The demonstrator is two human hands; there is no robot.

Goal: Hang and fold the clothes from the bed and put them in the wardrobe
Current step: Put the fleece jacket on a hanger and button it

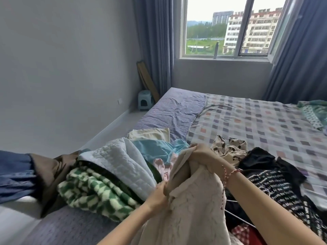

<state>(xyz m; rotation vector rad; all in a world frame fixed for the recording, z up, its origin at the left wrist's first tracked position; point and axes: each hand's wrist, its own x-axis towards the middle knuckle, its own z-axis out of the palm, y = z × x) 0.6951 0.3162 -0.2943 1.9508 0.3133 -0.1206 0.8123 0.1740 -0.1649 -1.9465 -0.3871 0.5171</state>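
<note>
Your left hand and right hand both grip the cream fleece, so shake it straight between them before hanging it.

Slim bottle on window sill; grey curtains both sides; stool in corner w/ folded board leaning behind.

Daylight is coming through the window between grey-blue curtains, and a pale stool is standing beside the bed.
</note>
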